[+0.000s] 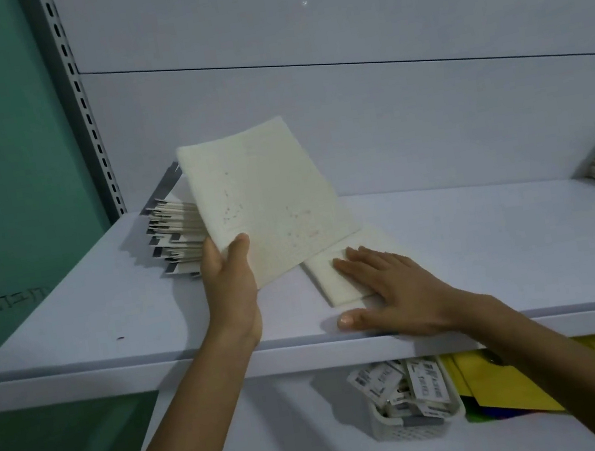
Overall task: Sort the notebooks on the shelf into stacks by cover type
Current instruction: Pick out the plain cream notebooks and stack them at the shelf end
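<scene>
Resting near the shelf [108,321] front edge, a flat notebook [322,278] lies under the straight-fingered right hand [394,282], bare board rightward; the left hand [229,275] grips a tilted notebook [268,198].

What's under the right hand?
A cream notebook lies flat on the shelf, with the right hand resting flat on it. The raised notebook in the left hand covers its far end; anything beneath it is hidden.

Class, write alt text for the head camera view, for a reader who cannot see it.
A person's left hand holds a raised cream notebook tilted above a white shelf, while the right hand lies flat on a second cream notebook on the shelf. A fanned stack of notebooks sits behind at left.
</scene>
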A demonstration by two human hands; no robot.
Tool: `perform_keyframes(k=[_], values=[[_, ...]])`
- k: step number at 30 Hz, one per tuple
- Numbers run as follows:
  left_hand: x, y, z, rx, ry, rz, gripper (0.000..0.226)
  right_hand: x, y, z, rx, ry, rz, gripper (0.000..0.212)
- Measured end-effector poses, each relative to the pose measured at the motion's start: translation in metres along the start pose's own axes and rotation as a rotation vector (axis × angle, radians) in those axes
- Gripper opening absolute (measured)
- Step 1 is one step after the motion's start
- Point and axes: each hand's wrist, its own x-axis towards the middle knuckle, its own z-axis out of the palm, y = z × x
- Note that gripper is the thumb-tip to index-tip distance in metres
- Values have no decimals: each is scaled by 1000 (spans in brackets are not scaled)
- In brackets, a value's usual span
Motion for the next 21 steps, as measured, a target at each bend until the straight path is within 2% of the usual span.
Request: perform_keyframes(k=[2, 4, 7, 10, 13, 15, 16, 18, 20, 21], values=[[2, 1, -1, -36, 8, -29, 29, -23, -1, 0, -80, 47, -19, 105], [3, 0, -2, -33, -6, -42, 29, -37, -3, 2, -139, 201, -52, 92], [2, -3, -1, 33, -41, -24, 24, -49, -6, 3, -3, 454, -50, 66], [1, -5, 0, 74, -74, -3, 23, -44, -5, 1, 312, 721, 118, 39], [-2, -3, 1, 106, -105, 19, 24, -35, -13, -11, 887, 982, 379, 29], [-2, -5, 0, 153, -139, 39, 24, -33, -26, -21, 1162, 1154, 409, 24], [-2, -6, 0, 180, -163, 47, 23, -31, -36, -25, 1173, 1215, 327, 23], [-4, -7, 2, 243, -201, 71, 22, -24, -60, -28, 996, 1232, 105, 30], [-6, -7, 2, 274, -245, 81, 11, -8, -76, -17, 644, 1097, -38, 39], [-7, -7, 1, 259, -265, 56, 14, 0, -82, -7, 441, 983, -69, 45]])
